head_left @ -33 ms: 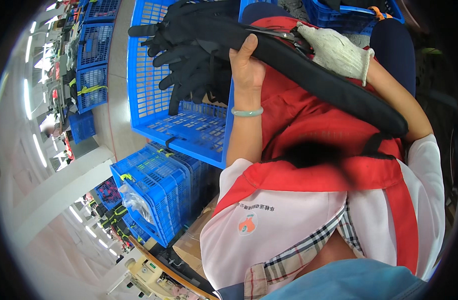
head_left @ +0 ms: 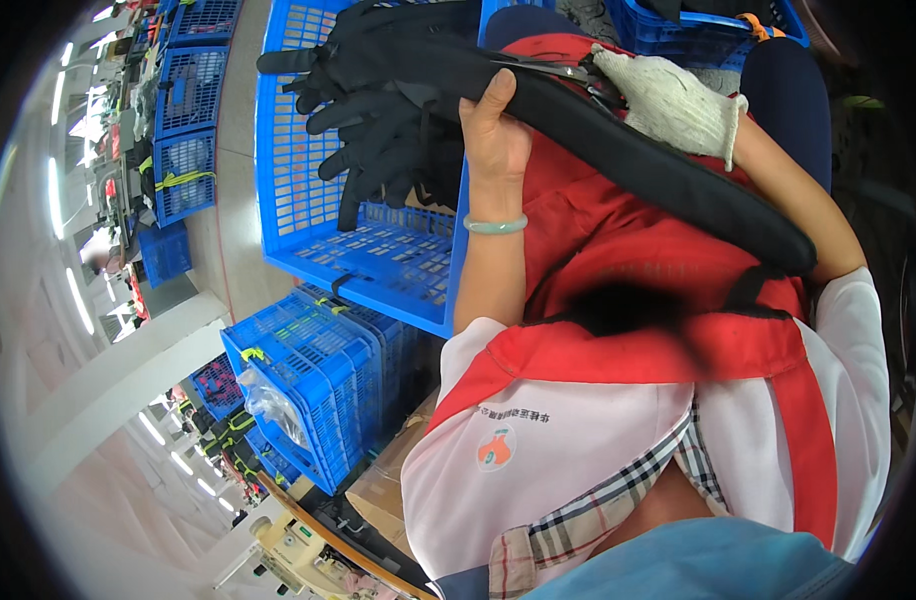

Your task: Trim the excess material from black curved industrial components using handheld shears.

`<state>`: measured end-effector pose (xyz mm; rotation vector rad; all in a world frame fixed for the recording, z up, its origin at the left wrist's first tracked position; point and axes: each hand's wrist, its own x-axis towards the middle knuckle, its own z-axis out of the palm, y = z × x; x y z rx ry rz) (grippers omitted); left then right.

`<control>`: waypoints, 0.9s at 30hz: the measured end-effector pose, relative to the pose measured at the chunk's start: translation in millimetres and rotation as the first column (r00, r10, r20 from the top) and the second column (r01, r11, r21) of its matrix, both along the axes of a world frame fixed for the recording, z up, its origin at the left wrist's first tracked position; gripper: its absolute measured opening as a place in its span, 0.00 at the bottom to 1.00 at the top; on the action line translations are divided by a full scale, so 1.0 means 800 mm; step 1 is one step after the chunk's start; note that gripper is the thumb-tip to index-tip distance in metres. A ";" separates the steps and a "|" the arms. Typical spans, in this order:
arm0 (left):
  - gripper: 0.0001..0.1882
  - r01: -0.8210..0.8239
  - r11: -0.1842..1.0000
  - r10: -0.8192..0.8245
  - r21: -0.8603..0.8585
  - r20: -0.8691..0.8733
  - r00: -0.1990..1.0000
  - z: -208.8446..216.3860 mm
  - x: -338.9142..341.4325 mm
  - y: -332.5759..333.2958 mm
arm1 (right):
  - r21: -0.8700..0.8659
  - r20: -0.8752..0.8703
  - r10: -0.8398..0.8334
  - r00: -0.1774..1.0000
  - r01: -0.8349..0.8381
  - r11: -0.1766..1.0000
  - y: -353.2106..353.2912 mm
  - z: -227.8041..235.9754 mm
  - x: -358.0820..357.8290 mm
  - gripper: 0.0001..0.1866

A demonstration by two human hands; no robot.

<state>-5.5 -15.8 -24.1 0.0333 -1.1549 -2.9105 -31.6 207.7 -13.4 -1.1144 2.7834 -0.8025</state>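
Note:
A long black fabric piece [head_left: 648, 165], smooth and padded-looking with a rounded end, slants from the crate across my lap. My bare left hand [head_left: 495, 135], with a pale green bangle on the wrist, grips its edge; the thumb lies on top and the fingers are hidden underneath. My right hand [head_left: 668, 105] wears a white knit glove and is closed round a pair of scissors [head_left: 598, 88]. Their metal blades point left along the fabric's far edge, close to my left thumb. I cannot tell whether the blades touch the cloth.
At the left, a blue plastic crate [head_left: 288, 225] holds a heap of black gloves [head_left: 378, 140]. Another blue crate [head_left: 713, 22] stands beyond my knees. Stacked blue crates [head_left: 313, 375] and a cardboard box [head_left: 378, 480] are at the lower left. A red apron [head_left: 588, 235] covers my lap.

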 end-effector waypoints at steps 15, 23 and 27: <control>0.13 0.024 0.998 -0.030 0.058 0.091 0.995 0.003 0.002 0.006 | 0.014 0.131 -0.082 0.988 0.081 0.997 -0.011 0.018 0.007 0.18; 0.15 0.064 0.993 -0.074 0.095 0.104 0.992 -0.005 0.003 0.007 | 0.042 0.180 -0.070 0.981 0.063 0.997 -0.016 0.014 -0.010 0.16; 0.15 0.053 0.992 -0.067 0.117 0.114 0.991 -0.011 -0.001 0.018 | -0.083 0.102 -0.116 0.988 0.125 0.989 -0.019 0.008 -0.013 0.15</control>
